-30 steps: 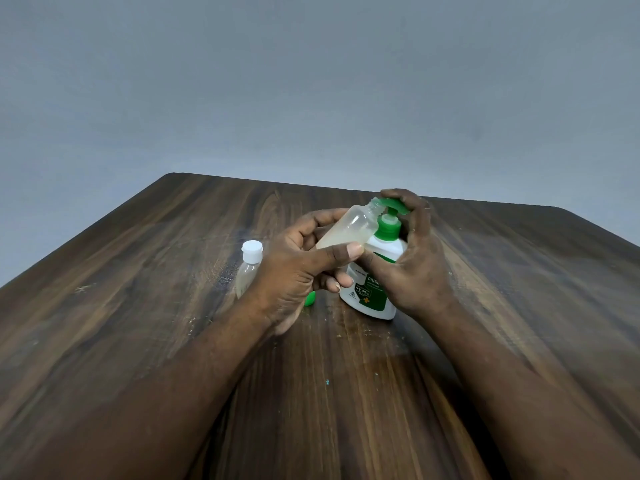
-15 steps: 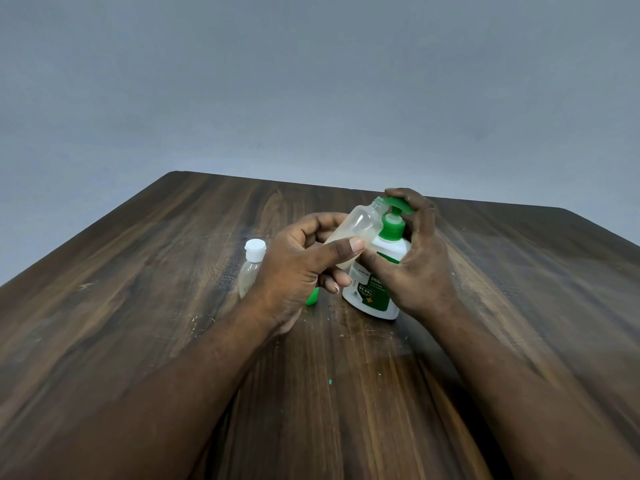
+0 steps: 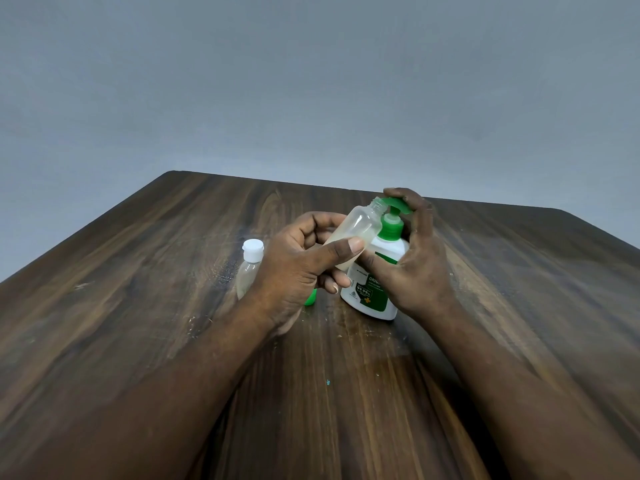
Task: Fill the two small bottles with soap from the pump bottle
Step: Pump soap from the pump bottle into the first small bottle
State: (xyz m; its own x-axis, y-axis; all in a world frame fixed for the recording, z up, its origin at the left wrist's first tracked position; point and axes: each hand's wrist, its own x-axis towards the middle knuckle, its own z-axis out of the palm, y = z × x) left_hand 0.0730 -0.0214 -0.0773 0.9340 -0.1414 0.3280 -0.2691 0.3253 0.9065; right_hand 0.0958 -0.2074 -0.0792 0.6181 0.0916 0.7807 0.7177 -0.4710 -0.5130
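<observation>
Above the dark wooden desk (image 3: 138,306), the left hand (image 3: 298,271) wraps its fingers round the tilted, uncapped clear small bottle (image 3: 356,230). The right hand (image 3: 415,271) grips the white, green-topped pump bottle (image 3: 372,292), fingers curled over its pump. If mouth and nozzle misalign, soap likely spills.

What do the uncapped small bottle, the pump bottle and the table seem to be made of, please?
Uncapped small bottle: translucent, cloudy plastic; pale liquid shows through. Pump bottle: opaque glossy white plastic, with a green plastic-looking pump head. Table: dark wood or wood-grain laminate, streaky grain, slight sheen; I cannot tell which.
</observation>
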